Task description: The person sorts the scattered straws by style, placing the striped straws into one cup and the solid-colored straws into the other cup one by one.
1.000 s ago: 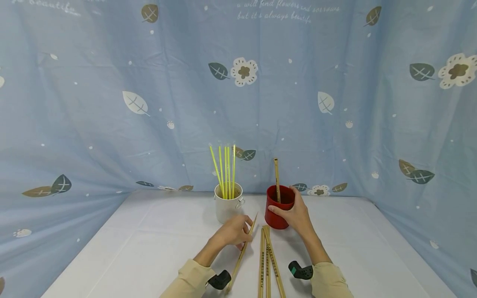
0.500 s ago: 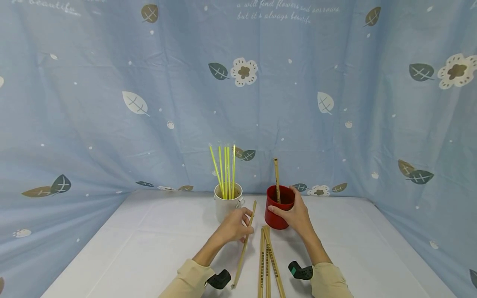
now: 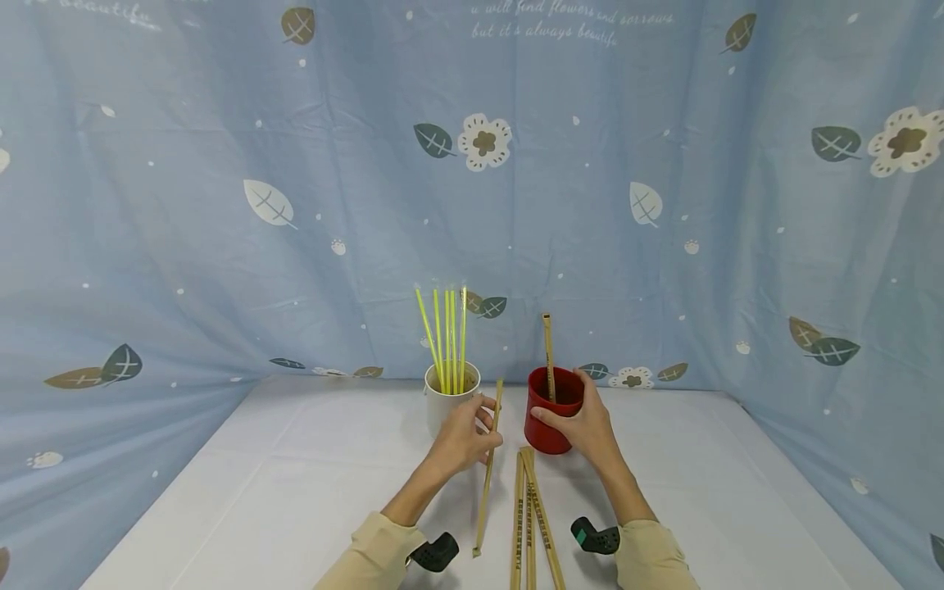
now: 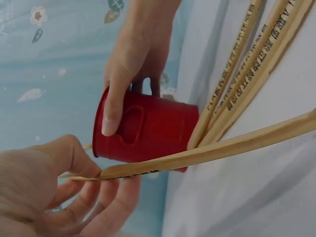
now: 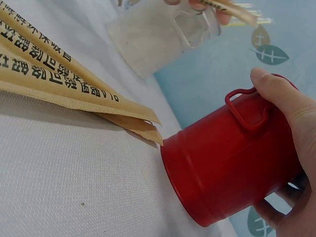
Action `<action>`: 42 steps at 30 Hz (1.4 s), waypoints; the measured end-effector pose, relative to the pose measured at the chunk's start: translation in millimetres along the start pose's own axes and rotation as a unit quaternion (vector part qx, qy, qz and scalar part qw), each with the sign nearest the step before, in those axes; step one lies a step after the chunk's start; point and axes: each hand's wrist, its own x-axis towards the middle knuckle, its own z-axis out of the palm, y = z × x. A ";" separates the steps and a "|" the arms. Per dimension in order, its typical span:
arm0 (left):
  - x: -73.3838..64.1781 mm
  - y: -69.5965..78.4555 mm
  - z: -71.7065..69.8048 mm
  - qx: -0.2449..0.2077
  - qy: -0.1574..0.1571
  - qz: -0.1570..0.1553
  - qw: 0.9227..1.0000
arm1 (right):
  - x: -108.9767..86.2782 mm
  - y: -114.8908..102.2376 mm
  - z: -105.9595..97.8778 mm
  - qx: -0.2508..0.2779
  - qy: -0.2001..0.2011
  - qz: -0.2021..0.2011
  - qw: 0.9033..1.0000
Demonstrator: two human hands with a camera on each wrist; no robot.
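Observation:
My left hand [image 3: 459, 434] pinches a paper-wrapped straw [image 3: 483, 500] between thumb and fingers, beside the white pail [image 3: 444, 414]. The straw slants up, its upper end in the gap between the two containers. My right hand [image 3: 588, 426] grips the red metal pail [image 3: 544, 431] near its rim, thumb on the near side; a small wire handle shows on its wall in the right wrist view. Another paper-wrapped straw [image 3: 549, 348] stands in the red pail. Several more wrapped straws [image 4: 247, 64], printed with dark characters, lie on the table in front of it.
Several yellow straws [image 3: 448, 336] in clear wrap stand in the white pail. A white cloth covers the table [image 3: 310, 475]. Behind it hangs a blue patterned curtain [image 3: 369, 229]. A black wrist camera [image 3: 435, 553] sits at each sleeve.
My left hand has moved forward and up with the straw, which has swung steeper, its lower end coming away from the near edge. My right hand and the red pail have stayed still.

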 end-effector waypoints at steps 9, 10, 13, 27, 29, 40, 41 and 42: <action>1.1 7.3 -3.4 -0.023 0.050 0.033 0.998 | 0.5 1.1 0.1 0.004 0.001 -0.005 1.000; 1.3 8.3 -3.6 -0.027 0.055 0.035 0.998 | 0.3 0.8 -0.1 0.005 0.000 -0.004 1.000; 2.2 10.6 -3.1 -0.035 0.068 0.037 0.996 | 0.1 0.4 -0.7 0.006 0.000 -0.003 1.000; 5.9 19.9 -9.5 -0.028 0.143 0.110 0.983 | 0.0 0.8 0.3 -0.001 0.000 0.003 1.000; 7.6 20.5 -9.9 -0.025 0.151 0.116 0.981 | 0.0 0.1 0.2 -0.001 0.002 0.004 1.000; 30.8 36.3 -12.9 -0.012 0.176 0.136 0.975 | -0.3 0.3 1.3 0.006 0.005 -0.005 1.000; 34.3 39.7 -14.4 -0.010 0.179 0.140 0.974 | 0.0 0.4 1.4 0.004 0.005 -0.004 1.000; 37.9 43.0 -15.9 -0.005 0.182 0.145 0.973 | 0.4 0.3 1.3 0.004 0.006 -0.003 1.000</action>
